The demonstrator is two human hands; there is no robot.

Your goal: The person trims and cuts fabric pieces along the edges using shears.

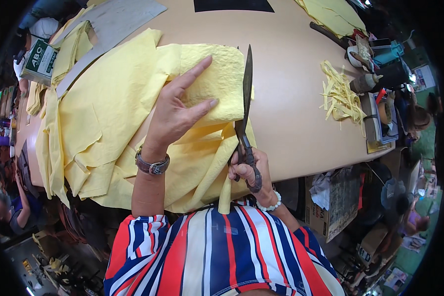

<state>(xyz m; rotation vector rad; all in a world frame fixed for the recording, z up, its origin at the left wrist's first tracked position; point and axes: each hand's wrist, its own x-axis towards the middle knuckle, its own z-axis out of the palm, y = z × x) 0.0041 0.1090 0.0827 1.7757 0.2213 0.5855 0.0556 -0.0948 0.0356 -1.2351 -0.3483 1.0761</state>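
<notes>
My left hand lies with fingers spread on a pale yellow, crinkled piece of leather-like material. In my right hand is a pair of large dark scissors. Their blades point away from me and run along the right edge of the yellow piece, close against it. A narrow yellow sliver shows just right of the blades. Under and left of my left hand spreads a larger yellow sheet, its folds hanging over the table's near edge.
Thin yellow offcut strips lie in a heap on the tan table at right. Beyond them crowd tools, cups and a tray. Folded yellow pieces, a grey board and a green-and-white box are at far left. A person sits beyond.
</notes>
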